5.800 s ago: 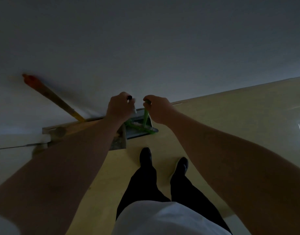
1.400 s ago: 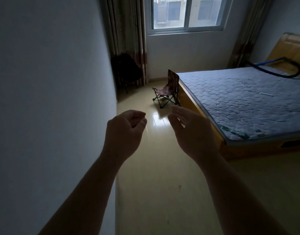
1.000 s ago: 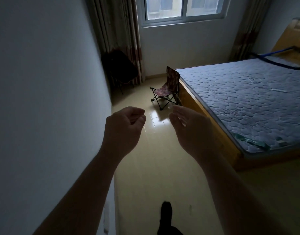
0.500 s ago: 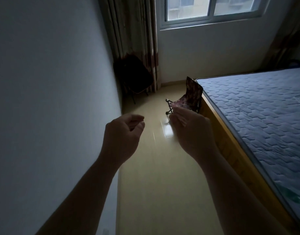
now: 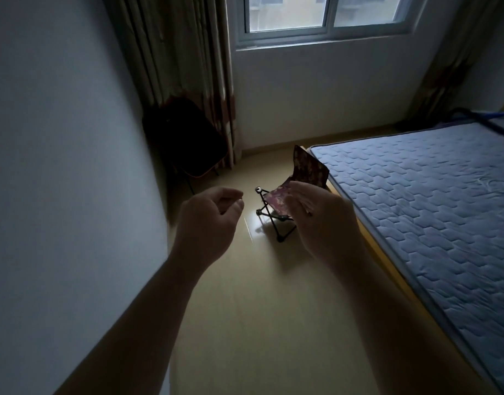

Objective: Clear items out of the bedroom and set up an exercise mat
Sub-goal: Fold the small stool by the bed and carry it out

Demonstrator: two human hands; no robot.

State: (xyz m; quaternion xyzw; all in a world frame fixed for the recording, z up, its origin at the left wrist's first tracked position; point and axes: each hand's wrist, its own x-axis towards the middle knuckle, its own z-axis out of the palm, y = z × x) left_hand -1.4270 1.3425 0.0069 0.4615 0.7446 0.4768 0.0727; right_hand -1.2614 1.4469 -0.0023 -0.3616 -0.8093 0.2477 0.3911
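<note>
Held the left hand (image 5: 208, 220) out ahead, fingers loosely curled toward the thumb, gripping nothing. Held the right hand (image 5: 322, 220) near it but apart, palm turned inward, fingers relaxed and only slightly bent, likewise empty.

Faced, beyond the gap between the hands, a small folding camp chair of dark red patterned fabric on thin black legs (image 5: 309, 169). Found it standing unfolded on the glossy pale yellow floor (image 5: 259, 309), its seat partly hidden behind the right hand, its back just beside the near corner of a bed.

Passed, to the right of the right hand, the quilted grey-blue mattress (image 5: 430, 209) on that wooden bed frame (image 5: 373, 243). Noted, beyond the left hand, a dark folded object with a reddish rim (image 5: 185, 138) leaning in the corner under striped beige curtains (image 5: 188, 67). Could not tell what it was. Skirted a plain white wall (image 5: 59, 166) to the left of the left hand.
</note>
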